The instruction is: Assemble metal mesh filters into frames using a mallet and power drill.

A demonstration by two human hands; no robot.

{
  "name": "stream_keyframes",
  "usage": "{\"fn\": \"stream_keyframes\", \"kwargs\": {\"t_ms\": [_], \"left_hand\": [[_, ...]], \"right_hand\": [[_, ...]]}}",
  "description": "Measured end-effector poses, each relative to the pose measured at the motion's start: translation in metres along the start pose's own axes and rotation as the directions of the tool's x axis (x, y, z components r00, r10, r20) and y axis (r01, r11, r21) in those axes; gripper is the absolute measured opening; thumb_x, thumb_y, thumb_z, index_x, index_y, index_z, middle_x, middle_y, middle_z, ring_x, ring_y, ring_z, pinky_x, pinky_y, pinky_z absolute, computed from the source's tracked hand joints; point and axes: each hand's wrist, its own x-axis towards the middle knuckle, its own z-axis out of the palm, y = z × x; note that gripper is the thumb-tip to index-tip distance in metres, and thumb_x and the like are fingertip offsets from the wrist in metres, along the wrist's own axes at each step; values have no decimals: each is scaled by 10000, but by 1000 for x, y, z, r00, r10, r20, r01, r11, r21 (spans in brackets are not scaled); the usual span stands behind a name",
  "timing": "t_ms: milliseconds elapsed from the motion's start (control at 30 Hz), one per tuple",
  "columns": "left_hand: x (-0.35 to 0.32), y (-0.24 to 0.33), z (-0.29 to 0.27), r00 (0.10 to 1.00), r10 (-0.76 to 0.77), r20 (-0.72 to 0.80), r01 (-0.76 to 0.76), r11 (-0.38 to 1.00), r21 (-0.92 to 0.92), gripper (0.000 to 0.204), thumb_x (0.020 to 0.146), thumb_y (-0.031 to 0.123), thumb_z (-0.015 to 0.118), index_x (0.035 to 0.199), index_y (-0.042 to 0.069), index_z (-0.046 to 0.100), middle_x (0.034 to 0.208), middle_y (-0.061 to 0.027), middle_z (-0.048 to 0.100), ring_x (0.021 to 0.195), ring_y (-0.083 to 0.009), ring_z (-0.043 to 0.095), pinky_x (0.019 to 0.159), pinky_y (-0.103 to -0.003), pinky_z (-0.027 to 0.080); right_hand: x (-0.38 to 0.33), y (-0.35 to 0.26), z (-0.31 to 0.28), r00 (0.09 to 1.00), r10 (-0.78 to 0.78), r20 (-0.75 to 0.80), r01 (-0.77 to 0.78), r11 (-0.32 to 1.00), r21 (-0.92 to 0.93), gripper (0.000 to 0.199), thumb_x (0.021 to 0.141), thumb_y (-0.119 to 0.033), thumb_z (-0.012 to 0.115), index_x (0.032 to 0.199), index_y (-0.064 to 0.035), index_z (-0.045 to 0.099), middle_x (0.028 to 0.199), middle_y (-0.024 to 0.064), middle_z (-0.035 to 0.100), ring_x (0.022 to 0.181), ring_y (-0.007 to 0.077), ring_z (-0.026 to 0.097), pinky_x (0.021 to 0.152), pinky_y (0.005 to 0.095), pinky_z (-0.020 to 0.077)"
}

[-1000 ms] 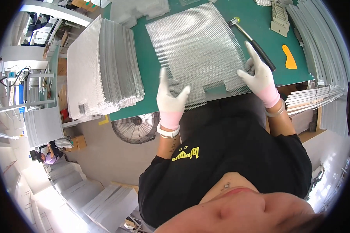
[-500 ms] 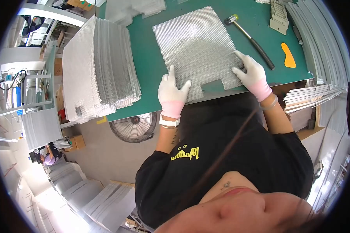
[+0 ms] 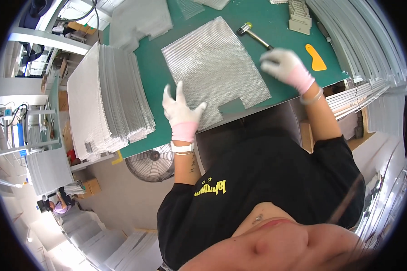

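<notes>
Now left hand [image 3: 181, 109] flat on mesh sheet [image 3: 215, 67]; right hand [image 3: 282, 64] over hammer [image 3: 254, 35].

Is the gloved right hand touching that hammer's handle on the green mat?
Cannot tell. In the head view the right hand covers the near end of the hammer, so the handle runs under the fingers, but motion blur hides any contact or gap.

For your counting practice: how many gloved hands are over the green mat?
2. The left hand rests on the mesh sheet's near edge; the right hand is at the sheet's right side, near the hammer. None seem hidden.
</notes>
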Motion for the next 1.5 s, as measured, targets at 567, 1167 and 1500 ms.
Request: {"fn": "stream_keyframes", "kwargs": {"t_ms": [567, 1167, 1500], "left_hand": [[-159, -4, 37, 763, 176, 622, 611, 119, -783, 272, 1008, 260, 586, 1040, -1, 655, 971, -120, 687, 887, -232, 672, 859, -335, 526], [-118, -22, 37, 872, -133, 472, 450, 597, -664, 321, 1033, 262, 511, 1066, -47, 588, 924, -124, 695, 841, -213, 712, 751, -333, 555], [-152, -36, 58, 854, -18, 520, 507, 252, -824, 357, 1036, 239, 507, 1285, -17, 496, 1220, -131, 610, 1085, -172, 598, 960, -341, 481]], "right_hand": [[17, 24, -52, 920, 101, -379, -116, 993, -17, 254, 879, -204, 719, 987, 21, 667, 960, 121, 682, 886, 210, 652, 811, 312, 502], [-106, -126, 106, 899, 71, 432, -132, 985, 115, 503, 815, -173, 595, 1247, 64, 498, 713, 224, 624, 693, 383, 645, 645, 479, 513], [-131, -99, 88, 792, 203, 576, -403, 882, 243, 573, 849, -168, 671, 1346, 43, 479, 848, 197, 646, 782, 337, 654, 735, 406, 529]]}}
